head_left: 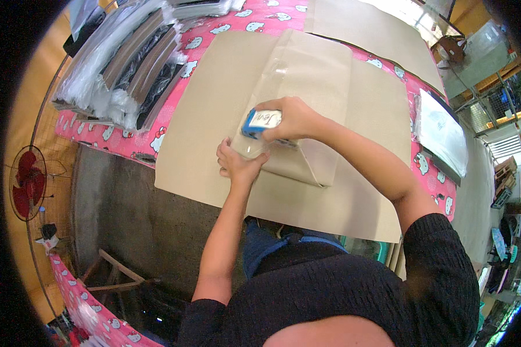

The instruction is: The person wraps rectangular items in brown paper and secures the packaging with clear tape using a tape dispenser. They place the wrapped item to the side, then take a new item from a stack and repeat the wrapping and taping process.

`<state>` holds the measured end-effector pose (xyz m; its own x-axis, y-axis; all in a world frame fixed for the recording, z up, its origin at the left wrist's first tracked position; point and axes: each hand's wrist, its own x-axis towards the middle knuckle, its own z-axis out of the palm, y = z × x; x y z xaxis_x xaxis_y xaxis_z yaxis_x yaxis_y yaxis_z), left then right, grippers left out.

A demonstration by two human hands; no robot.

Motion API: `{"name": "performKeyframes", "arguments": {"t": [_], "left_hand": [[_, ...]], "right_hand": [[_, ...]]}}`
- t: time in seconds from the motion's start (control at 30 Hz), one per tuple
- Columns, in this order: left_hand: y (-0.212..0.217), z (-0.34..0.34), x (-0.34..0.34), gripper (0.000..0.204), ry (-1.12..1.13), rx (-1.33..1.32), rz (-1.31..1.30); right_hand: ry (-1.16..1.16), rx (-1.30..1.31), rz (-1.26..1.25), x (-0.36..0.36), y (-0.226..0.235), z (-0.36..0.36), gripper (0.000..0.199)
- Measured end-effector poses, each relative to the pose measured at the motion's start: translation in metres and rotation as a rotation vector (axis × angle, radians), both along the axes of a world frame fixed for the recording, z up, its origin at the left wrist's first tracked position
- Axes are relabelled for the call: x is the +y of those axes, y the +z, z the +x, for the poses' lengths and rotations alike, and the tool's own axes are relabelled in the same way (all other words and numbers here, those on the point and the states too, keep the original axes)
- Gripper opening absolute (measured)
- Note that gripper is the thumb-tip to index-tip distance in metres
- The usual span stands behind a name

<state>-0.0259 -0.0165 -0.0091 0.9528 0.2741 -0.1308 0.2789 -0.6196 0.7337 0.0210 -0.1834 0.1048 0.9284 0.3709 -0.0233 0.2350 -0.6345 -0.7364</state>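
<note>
My right hand (292,118) is closed around a blue-and-white tape dispenser (264,120) with handwriting on its pale side. The dispenser is over the left edge of a folded beige sheet (312,75). Just below it, my left hand (240,162) lies with thumb and fingers spread on either side of a shiny clear patch, which looks like tape (250,148). The folded sheet rests on a larger flat beige sheet (202,115). Its near end is folded into a pointed flap (304,165). Another glossy strip shows higher up along the folded edge.
A pink patterned cloth (231,26) covers the table. Stacks of plastic-wrapped brown and black items (130,69) stand at the far left. More beige sheet (376,29) lies at the back, and a clear-wrapped pack (440,130) sits at the right. A red fan (29,182) is at left.
</note>
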Motion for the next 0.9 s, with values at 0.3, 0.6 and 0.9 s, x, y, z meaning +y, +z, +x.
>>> {"name": "performKeyframes", "arguments": {"t": [0.3,0.6,0.9], "left_hand": [[0.001,0.004,-0.007,0.108,0.097,0.020,-0.075],[0.022,0.019,-0.021,0.090,-0.305,-0.191,0.388],[-0.009,0.036,-0.041,0.068,-0.870,-0.274,0.551]], "right_hand": [[0.073,0.049,-0.082,-0.048,-0.006,-0.026,0.062],[0.061,0.410,-0.502,-0.100,0.047,-0.049,0.061],[0.106,0.853,-1.211,-0.111,-0.065,0.023,0.045]]}}
